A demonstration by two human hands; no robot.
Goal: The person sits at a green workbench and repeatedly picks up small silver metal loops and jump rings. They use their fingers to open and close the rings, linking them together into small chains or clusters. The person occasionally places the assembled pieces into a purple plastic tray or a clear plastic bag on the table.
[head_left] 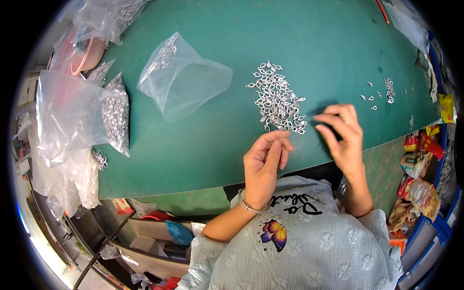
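Observation:
A heap of small silver metal clasps (278, 99), each with a teardrop-shaped loop, lies on the green tabletop (208, 150). At its near edge is my left hand (265, 162), fingers curled in and the thumb pressed against them; anything inside the grip is too small or hidden to make out. To the right of the heap, my right hand (344, 135) hovers over the table with thumb and fingers apart, and no object shows between them. Farther right, a smaller cluster of silver pieces (389, 90) lies with several loose ones scattered beside it.
Left of the heap rests a clear plastic bag (193, 87) with a few clasps inside. At the table's left side are a full bag of silver pieces (116, 113), loose plastic bags (67, 116) and a pink basket (89, 55). A red pencil (383, 12) lies far right.

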